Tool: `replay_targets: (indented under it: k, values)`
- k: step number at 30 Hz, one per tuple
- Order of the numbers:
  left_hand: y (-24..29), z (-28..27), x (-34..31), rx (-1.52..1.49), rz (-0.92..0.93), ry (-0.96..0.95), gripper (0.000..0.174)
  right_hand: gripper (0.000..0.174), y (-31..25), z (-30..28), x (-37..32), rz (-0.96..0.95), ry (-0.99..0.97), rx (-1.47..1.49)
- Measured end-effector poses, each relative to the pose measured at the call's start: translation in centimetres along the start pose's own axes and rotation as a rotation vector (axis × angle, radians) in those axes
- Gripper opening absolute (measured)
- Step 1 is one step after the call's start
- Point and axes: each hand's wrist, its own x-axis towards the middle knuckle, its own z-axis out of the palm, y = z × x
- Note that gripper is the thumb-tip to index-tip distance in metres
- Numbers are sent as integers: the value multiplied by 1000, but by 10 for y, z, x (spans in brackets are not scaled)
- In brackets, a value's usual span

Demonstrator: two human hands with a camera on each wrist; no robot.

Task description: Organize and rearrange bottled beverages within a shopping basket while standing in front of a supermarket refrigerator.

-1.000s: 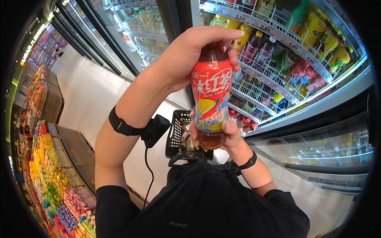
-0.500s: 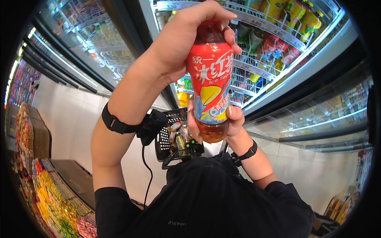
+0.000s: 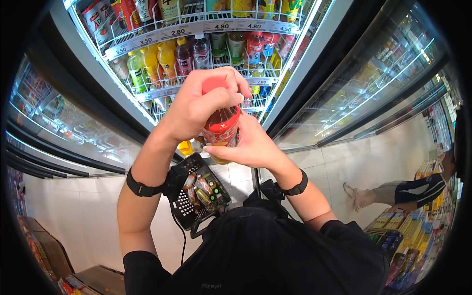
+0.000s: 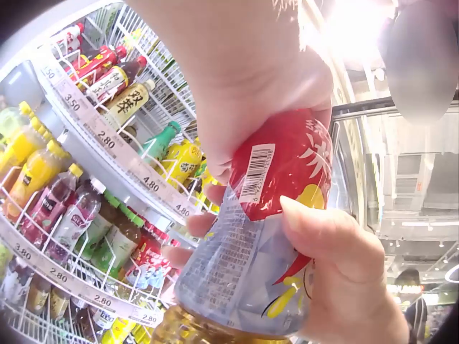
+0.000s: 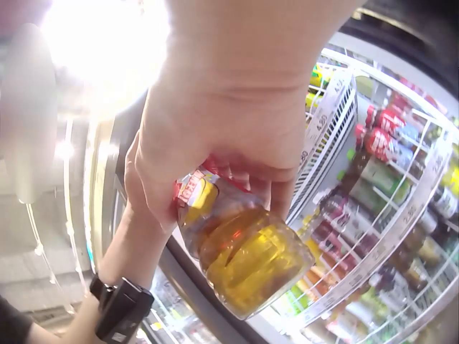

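Both hands hold a plastic bottle of ice tea (image 3: 221,135) in front of the chest, with its red cap (image 3: 216,84) tilted up toward the head camera. My left hand (image 3: 194,103) curls around the cap and neck. Lower down, my right hand (image 3: 258,145) grips the bottle's body, its thumb across the label. In the left wrist view, the red and blue label (image 4: 251,215) shows a barcode beside the right thumb (image 4: 323,236). Amber tea (image 5: 247,254) fills the bottle's base in the right wrist view.
An open drinks fridge (image 3: 187,29) with priced wire shelves of bottles stands ahead, glass doors on both sides. Below the hands, a black shopping basket (image 3: 181,206) holds several bottles. At the right, a person's legs (image 3: 383,194) show near stocked shelves (image 3: 413,236).
The bottle has tipped so its cap faces the head camera. Both hands have moved lower and left in view. The head view has turned toward the fridge, and a person's legs appear at right.
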Motion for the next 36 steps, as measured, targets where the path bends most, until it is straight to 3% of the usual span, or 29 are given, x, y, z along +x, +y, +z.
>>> replay_targets:
  k: [4,5,6,7,8,9,10,12,14,16,18,20,21,22,25,27,30,32,36]
  values:
    - [-30,11,13,66,129,152,39,64,18,-14,3,-8,206,-80]
    - [-38,12,14,-17,152,246,48,52,21,-17,4,-39,278,-70]
    - [-50,11,16,-99,176,341,59,51,29,-25,5,-8,335,-43]
    - [-73,5,2,-62,58,324,69,56,33,-42,11,25,390,-66]
    - [-94,6,-1,14,73,296,74,60,35,-56,14,69,454,-92]
    - [-102,16,-10,140,18,270,78,62,43,-57,15,-13,471,-74]
    - [-108,25,-9,264,-33,240,83,65,40,-74,22,-31,648,-241]
    - [-116,35,-4,429,-14,224,93,66,42,-83,27,-115,721,-356]
    - [-134,62,21,586,73,338,99,65,46,-103,35,-73,720,-208]
    - [-134,64,29,608,99,399,95,65,50,-109,35,-92,725,-145]
    - [-137,71,51,465,-42,410,82,63,50,-110,35,-116,707,-136]
    - [-152,73,59,522,-3,441,73,60,38,-127,29,-33,733,15]
    - [-158,72,57,513,-23,397,73,53,39,-127,31,-93,730,-16]
    - [-165,71,60,501,-38,346,74,47,33,-133,31,-178,851,-123]
    - [-183,72,70,454,-68,305,75,42,37,-148,32,-82,826,-233]
    - [-190,72,83,411,-84,292,76,41,36,-154,39,-12,772,-475]
    - [-189,65,117,411,47,390,76,39,29,-155,58,-127,823,-572]
    - [-182,62,140,836,294,700,80,38,23,-163,79,-227,867,-622]
    - [-184,61,176,708,317,626,75,38,59,-191,106,-378,945,-757]
